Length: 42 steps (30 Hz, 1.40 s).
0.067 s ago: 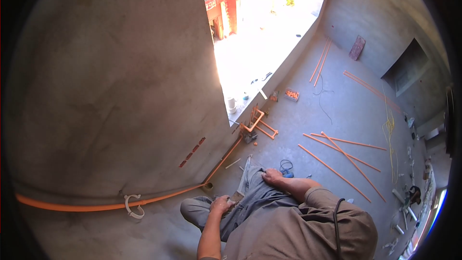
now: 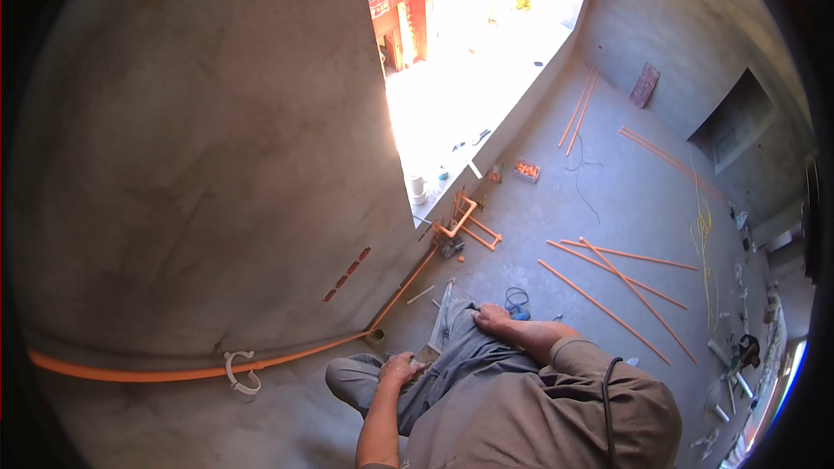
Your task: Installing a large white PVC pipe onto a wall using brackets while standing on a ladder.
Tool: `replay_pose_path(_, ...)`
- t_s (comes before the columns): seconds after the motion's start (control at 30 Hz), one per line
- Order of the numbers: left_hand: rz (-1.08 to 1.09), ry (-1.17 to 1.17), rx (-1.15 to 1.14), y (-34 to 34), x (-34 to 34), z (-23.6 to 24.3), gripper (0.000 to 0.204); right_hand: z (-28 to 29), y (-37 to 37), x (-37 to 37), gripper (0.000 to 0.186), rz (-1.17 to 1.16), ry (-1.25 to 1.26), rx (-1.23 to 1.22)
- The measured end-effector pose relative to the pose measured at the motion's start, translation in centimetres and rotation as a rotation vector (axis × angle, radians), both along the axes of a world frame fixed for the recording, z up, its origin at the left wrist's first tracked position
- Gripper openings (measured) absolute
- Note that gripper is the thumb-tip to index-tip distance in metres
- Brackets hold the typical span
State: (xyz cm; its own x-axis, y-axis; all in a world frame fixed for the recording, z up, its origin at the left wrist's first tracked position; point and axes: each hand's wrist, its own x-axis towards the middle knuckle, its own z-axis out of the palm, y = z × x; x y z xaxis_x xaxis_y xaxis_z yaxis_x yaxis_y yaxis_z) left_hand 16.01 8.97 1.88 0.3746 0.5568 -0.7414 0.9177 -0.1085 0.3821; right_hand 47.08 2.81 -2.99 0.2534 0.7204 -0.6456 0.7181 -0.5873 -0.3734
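"What's the left hand (image 2: 400, 369) doing?"
"Curling beside a flat tan piece (image 2: 428, 353) between the knees (image 2: 346, 373); whether it's pinching, I can't tell. The right hand (image 2: 493, 318) is resting on one, grip unclear."
"Then steadying that piece is probably helping."

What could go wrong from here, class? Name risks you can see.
The crossed orange pipes on the floor might roll underfoot. The dark cord looped near the right hand could catch a foot. White cylindrical items on the window ledge could be knocked off.
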Motion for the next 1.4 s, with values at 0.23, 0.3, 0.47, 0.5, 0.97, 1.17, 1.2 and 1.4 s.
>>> replay_pose_path(0.23, 0.003, 0.000, -0.012, 0.0, 0.0, -0.2, 0.058, 0.6, 0.1, -0.1, 0.051, -0.022, -0.002, -0.012)
replay_pose_path(0.3, 0.003, 0.019, -0.026, 0.1, 0.4, 0.2, 0.059, 0.3, 0.0, 0.1, 0.052, -0.024, -0.003, -0.013)
replay_pose_path(0.47, 0.011, 0.023, -0.027, 0.0, 0.3, 0.0, 0.059, -0.1, 0.0, 0.2, 0.052, -0.006, 0.004, -0.004)
replay_pose_path(0.5, 0.010, 0.022, -0.026, 0.0, 0.3, 0.0, 0.059, -0.1, 0.0, 0.2, 0.052, -0.007, 0.005, -0.003)
replay_pose_path(0.97, -0.005, 0.032, -0.016, -0.2, 0.1, -0.4, 0.059, -0.9, -0.4, 0.4, 0.048, 0.001, 0.017, 0.012)
replay_pose_path(1.17, -0.121, 0.015, -0.014, 0.8, 1.6, -1.9, 0.059, -1.6, -2.3, 2.2, 0.049, -0.124, 0.026, 0.045)
replay_pose_path(1.2, -0.146, 0.009, -0.025, 1.0, 1.8, -2.1, 0.059, -1.5, -2.5, 2.3, 0.046, -0.137, 0.033, 0.045)
replay_pose_path(1.4, -0.401, 0.053, -0.146, 3.5, 2.0, -4.2, 0.051, -1.3, -4.0, 2.9, 0.039, -0.306, 0.127, 0.104)
